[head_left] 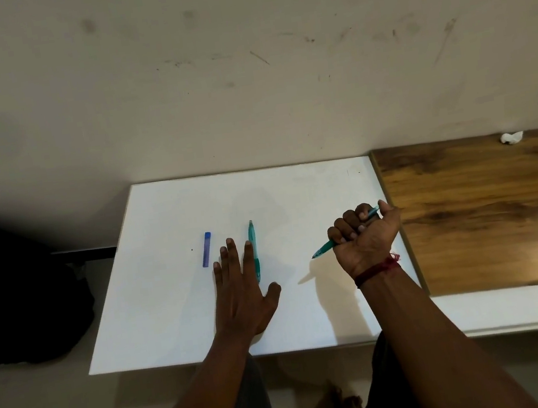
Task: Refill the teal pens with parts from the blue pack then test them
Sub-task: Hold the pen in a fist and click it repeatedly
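A slim blue pack (206, 249) lies on the white board (178, 303), left of centre. One teal pen (252, 240) lies lengthwise beside it, its lower end partly under my fingers. My left hand (243, 288) rests flat and open on the board, fingers spread, touching that pen's side. My right hand (364, 237) is closed in a fist around a second teal pen (323, 249), whose tip points down-left and hovers just above the board.
The white board sits against a scuffed wall. A brown wooden surface (489, 207) adjoins it on the right, with a crumpled white scrap (511, 137) at its back edge. A dark bag (20, 290) lies on the floor at the left.
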